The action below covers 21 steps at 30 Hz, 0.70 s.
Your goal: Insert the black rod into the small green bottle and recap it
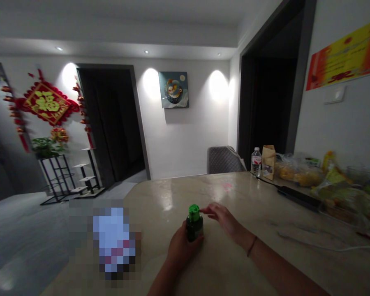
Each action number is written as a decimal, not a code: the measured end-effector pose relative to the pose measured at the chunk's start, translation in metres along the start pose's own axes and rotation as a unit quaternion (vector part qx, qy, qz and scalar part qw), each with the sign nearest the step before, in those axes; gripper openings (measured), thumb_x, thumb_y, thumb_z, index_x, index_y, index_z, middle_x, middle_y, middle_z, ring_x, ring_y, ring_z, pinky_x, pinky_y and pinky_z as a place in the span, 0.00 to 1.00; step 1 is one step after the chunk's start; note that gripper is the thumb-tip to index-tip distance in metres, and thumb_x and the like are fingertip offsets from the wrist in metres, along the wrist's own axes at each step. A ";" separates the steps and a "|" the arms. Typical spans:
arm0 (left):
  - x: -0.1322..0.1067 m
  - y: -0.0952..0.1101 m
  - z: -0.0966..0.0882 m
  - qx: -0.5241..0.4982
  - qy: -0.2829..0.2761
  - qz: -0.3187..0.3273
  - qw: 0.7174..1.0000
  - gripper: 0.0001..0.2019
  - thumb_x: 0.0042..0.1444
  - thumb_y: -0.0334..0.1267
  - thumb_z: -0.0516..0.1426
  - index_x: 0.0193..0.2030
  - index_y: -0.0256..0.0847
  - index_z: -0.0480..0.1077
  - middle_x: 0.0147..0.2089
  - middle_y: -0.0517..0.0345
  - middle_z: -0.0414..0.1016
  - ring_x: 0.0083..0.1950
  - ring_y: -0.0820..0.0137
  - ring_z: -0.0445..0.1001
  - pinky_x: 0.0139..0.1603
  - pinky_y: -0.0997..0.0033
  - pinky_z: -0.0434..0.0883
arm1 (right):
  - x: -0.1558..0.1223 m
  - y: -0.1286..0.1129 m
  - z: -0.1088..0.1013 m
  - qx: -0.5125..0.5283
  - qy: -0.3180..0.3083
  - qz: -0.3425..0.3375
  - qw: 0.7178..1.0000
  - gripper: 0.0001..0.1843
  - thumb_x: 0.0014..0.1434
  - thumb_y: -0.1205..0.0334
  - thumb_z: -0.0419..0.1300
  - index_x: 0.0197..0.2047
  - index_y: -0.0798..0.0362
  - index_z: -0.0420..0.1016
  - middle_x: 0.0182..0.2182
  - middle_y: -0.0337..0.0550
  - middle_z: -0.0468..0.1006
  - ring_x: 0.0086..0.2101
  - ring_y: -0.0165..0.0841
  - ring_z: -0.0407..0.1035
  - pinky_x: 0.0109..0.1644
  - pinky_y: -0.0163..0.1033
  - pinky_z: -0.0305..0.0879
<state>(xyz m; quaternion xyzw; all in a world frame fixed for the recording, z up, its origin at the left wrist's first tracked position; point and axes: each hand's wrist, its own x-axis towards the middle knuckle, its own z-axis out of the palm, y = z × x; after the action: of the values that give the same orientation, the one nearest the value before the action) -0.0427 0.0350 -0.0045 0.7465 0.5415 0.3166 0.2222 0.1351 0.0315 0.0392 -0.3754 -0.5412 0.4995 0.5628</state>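
Note:
A small dark green bottle (194, 230) with a bright green cap (194, 212) stands upright on the table before me. My left hand (181, 244) is wrapped around its lower body, fingers closed on it. To the right of the cap is my right hand (220, 218), palm down. Its forefinger and thumb point toward the cap, with the tip at or very near the cap's side; I cannot tell whether they touch. The other fingers are loosely bent, and nothing shows in that hand. A dark band circles the right wrist.
The pale marble-look table (160, 205) carries a blurred-out object (115, 240) on its left. Along the right lie a water bottle (256, 162), a paper bag (268, 162), plastic food bags (299, 170), a black power strip (299, 198) and a white cable (320, 247). Behind stands a grey chair (223, 159).

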 end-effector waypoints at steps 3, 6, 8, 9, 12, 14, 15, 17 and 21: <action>0.000 0.000 0.000 0.007 0.005 -0.001 1.000 0.30 0.44 0.45 0.57 0.55 0.41 0.57 0.50 0.52 0.71 0.49 0.66 0.70 0.46 0.74 0.64 | 0.004 -0.001 0.002 -0.014 0.020 0.002 1.000 0.26 0.50 0.41 0.54 0.44 0.53 0.68 0.24 0.39 0.74 0.38 0.34 0.69 0.47 0.43 0.58; -0.001 0.000 0.000 0.010 0.004 -0.009 1.000 0.30 0.45 0.46 0.57 0.56 0.40 0.57 0.50 0.52 0.71 0.49 0.66 0.70 0.46 0.73 0.64 | 0.011 0.000 -0.002 -0.071 0.087 -0.009 0.994 0.27 0.49 0.40 0.50 0.39 0.57 0.68 0.11 0.29 0.59 0.20 0.31 0.63 0.34 0.40 0.61; -0.001 0.001 -0.001 0.013 0.004 -0.006 1.000 0.30 0.46 0.46 0.57 0.55 0.40 0.57 0.49 0.52 0.71 0.48 0.66 0.70 0.46 0.73 0.64 | 0.015 0.000 -0.004 -0.087 0.111 -0.014 0.990 0.25 0.48 0.41 0.51 0.36 0.56 0.68 0.10 0.27 0.56 0.17 0.29 0.59 0.29 0.38 0.59; -0.001 0.001 -0.001 0.014 0.004 -0.002 1.000 0.29 0.46 0.46 0.57 0.55 0.40 0.57 0.50 0.52 0.71 0.48 0.66 0.70 0.46 0.73 0.64 | 0.016 0.000 -0.005 -0.086 0.111 -0.018 0.990 0.24 0.47 0.43 0.52 0.36 0.56 0.67 0.11 0.29 0.60 0.18 0.29 0.60 0.30 0.38 0.60; 0.000 0.002 -0.001 0.026 0.006 -0.002 1.000 0.30 0.45 0.46 0.57 0.55 0.40 0.57 0.51 0.52 0.70 0.49 0.66 0.70 0.47 0.73 0.64 | 0.016 0.001 -0.005 -0.080 0.092 -0.023 0.992 0.22 0.44 0.48 0.56 0.38 0.55 0.67 0.21 0.38 0.72 0.28 0.33 0.68 0.37 0.40 0.61; 0.000 0.002 -0.001 0.055 0.000 0.006 0.998 0.30 0.46 0.48 0.57 0.55 0.40 0.57 0.51 0.52 0.70 0.50 0.65 0.69 0.48 0.73 0.64 | 0.015 0.004 -0.005 -0.085 0.065 -0.005 0.994 0.21 0.44 0.51 0.57 0.40 0.55 0.67 0.27 0.42 0.75 0.34 0.35 0.69 0.41 0.41 0.61; 0.001 0.002 0.000 0.082 -0.003 0.016 0.997 0.29 0.47 0.48 0.55 0.55 0.40 0.58 0.51 0.52 0.70 0.50 0.65 0.69 0.49 0.72 0.63 | 0.014 0.007 -0.006 -0.093 0.052 0.005 0.994 0.21 0.43 0.53 0.58 0.40 0.55 0.68 0.29 0.43 0.75 0.35 0.35 0.69 0.42 0.41 0.61; 0.002 0.002 0.002 0.157 -0.001 0.030 0.987 0.25 0.52 0.48 0.52 0.55 0.41 0.60 0.54 0.50 0.68 0.54 0.64 0.66 0.54 0.69 0.60 | 0.014 0.017 -0.007 -0.117 0.034 0.021 0.992 0.24 0.40 0.56 0.61 0.42 0.55 0.68 0.33 0.45 0.75 0.37 0.35 0.69 0.43 0.41 0.63; 0.004 0.001 0.005 0.282 0.010 0.011 0.959 0.19 0.58 0.37 0.43 0.54 0.40 0.63 0.59 0.47 0.62 0.59 0.63 0.60 0.59 0.64 0.54 | 0.018 0.036 -0.009 -0.169 0.057 0.023 0.984 0.32 0.39 0.61 0.63 0.50 0.55 0.64 0.45 0.50 0.71 0.40 0.36 0.68 0.44 0.42 0.64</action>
<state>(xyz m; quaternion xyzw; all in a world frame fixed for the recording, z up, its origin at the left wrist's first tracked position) -0.0376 0.0380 -0.0067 0.7815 0.6027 0.1610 -0.0059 0.1372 0.0583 0.0075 -0.5055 -0.5762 0.3913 0.5092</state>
